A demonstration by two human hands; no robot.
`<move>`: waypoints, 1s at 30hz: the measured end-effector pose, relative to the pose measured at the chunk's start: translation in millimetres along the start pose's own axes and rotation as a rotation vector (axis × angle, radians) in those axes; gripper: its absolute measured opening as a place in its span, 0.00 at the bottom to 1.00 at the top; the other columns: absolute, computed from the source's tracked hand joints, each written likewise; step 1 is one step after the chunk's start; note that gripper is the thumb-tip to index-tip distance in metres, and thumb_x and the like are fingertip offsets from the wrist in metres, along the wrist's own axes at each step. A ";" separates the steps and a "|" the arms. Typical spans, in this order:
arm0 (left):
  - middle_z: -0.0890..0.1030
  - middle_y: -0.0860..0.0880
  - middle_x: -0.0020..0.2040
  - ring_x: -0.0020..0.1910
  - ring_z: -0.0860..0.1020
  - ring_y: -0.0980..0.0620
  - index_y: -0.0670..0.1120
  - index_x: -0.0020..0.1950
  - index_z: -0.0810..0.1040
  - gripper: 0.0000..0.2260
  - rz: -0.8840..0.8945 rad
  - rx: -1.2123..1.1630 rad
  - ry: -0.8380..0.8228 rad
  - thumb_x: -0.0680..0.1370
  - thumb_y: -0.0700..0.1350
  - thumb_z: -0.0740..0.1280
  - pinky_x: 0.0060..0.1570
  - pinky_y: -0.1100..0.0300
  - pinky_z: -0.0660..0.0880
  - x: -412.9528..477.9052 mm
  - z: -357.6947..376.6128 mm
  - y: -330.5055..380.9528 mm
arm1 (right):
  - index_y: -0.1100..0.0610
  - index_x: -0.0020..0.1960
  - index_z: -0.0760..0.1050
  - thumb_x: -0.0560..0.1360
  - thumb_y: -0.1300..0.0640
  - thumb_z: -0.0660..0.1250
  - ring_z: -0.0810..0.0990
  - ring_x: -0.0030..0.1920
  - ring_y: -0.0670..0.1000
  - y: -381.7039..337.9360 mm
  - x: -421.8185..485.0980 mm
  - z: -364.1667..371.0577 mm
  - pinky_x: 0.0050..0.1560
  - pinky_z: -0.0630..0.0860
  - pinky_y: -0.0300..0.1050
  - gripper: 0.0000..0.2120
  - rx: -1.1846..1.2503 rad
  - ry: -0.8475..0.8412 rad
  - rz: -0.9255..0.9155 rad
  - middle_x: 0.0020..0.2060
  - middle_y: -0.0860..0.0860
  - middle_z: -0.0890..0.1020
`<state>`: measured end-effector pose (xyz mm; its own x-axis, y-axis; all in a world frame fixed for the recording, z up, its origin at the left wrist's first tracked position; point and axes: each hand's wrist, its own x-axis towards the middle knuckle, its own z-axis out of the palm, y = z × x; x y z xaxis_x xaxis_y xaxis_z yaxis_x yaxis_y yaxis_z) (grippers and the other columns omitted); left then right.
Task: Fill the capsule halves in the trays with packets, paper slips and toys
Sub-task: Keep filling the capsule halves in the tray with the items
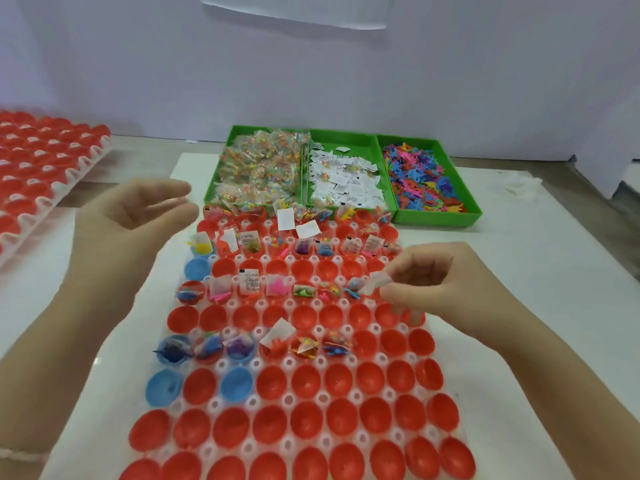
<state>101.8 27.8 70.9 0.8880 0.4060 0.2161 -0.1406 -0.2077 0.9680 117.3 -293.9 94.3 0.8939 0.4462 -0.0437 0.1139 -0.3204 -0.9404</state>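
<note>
A white tray (249,365) in front of me holds rows of red and a few blue capsule halves (304,424). Several far rows hold packets, paper slips and small toys; the near rows are bare. My right hand (429,282) hovers over the tray's right side and pinches a small clear packet (375,281) between thumb and fingers, just above a half in the third filled row. My left hand (135,216) floats blurred above the tray's far left corner, fingers relaxed and holding nothing.
Three green bins stand behind the tray: candy packets (263,168), white paper slips (346,181) and colourful plastic toys (422,181). Another tray of red capsule halves (38,168) lies at the far left. A white wall rises behind.
</note>
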 end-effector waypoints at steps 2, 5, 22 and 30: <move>0.83 0.57 0.50 0.49 0.79 0.63 0.56 0.49 0.81 0.08 -0.120 0.039 0.119 0.76 0.43 0.69 0.55 0.61 0.75 -2.6 -13.8 -23.0 | 0.50 0.37 0.84 0.69 0.63 0.75 0.78 0.28 0.45 4.3 -10.3 1.8 0.30 0.75 0.40 0.08 -0.175 -0.033 0.036 0.30 0.50 0.83; 0.80 0.51 0.57 0.57 0.78 0.55 0.50 0.58 0.78 0.11 -0.324 -0.071 0.124 0.79 0.38 0.64 0.64 0.53 0.72 -7.7 -17.3 -46.2 | 0.50 0.37 0.83 0.68 0.61 0.74 0.76 0.28 0.41 3.7 -17.3 8.1 0.32 0.73 0.33 0.07 -0.373 -0.086 0.040 0.32 0.43 0.83; 0.85 0.60 0.45 0.44 0.83 0.62 0.54 0.54 0.83 0.10 -0.482 -0.197 0.084 0.79 0.47 0.62 0.45 0.57 0.78 -21.2 3.7 -64.1 | 0.51 0.52 0.80 0.74 0.59 0.68 0.75 0.42 0.39 -2.2 -9.8 27.5 0.47 0.70 0.30 0.08 -0.849 -0.333 -0.122 0.45 0.42 0.82; 0.85 0.60 0.41 0.38 0.84 0.61 0.55 0.53 0.82 0.09 -0.472 -0.260 0.095 0.78 0.51 0.64 0.28 0.65 0.78 -23.7 7.3 -60.4 | 0.51 0.47 0.82 0.73 0.54 0.73 0.68 0.47 0.41 12.2 -5.5 25.3 0.53 0.67 0.35 0.04 -0.860 -0.251 -0.170 0.44 0.43 0.72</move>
<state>92.4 24.3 6.3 0.8387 0.4832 -0.2510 0.1497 0.2386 0.9595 102.8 -279.1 74.5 0.7264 0.6808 -0.0943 0.6093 -0.7013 -0.3700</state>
